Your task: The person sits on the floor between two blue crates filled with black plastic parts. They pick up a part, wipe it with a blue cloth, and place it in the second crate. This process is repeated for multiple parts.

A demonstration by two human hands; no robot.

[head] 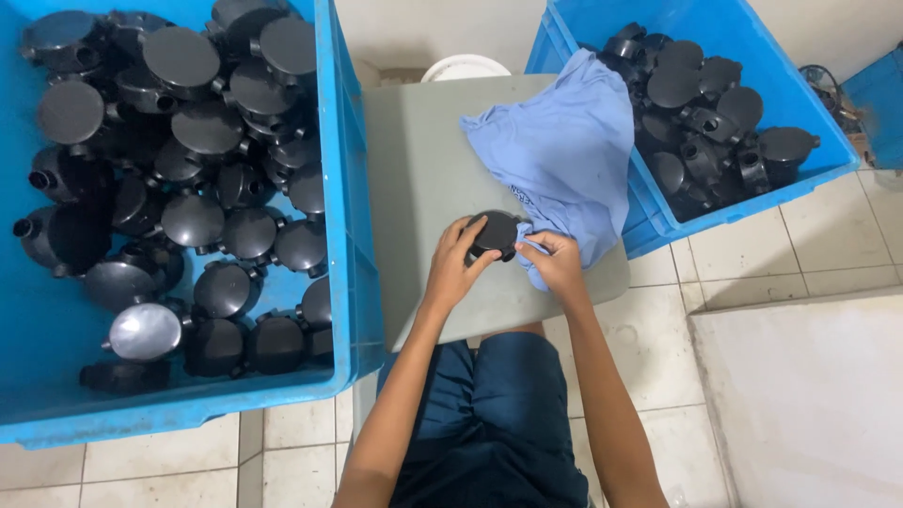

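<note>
Black round junction box sat on the grey board laid across the person's lap, gripped between both hands. The left hand curled over the box's near left side, fingers spread across its domed lid and thumb at its edge, grasping it, with the wrist bent slightly inward and the forearm running up from the lower left. The right hand pinched a fold of the light blue cloth against the box's right side, fingers clenched on the fabric. The rest of the cloth trailed away across the board and lapped over the rim of the blue crate on the right, which held similar black boxes. A larger blue crate on the left was filled with many more of them.
</note>
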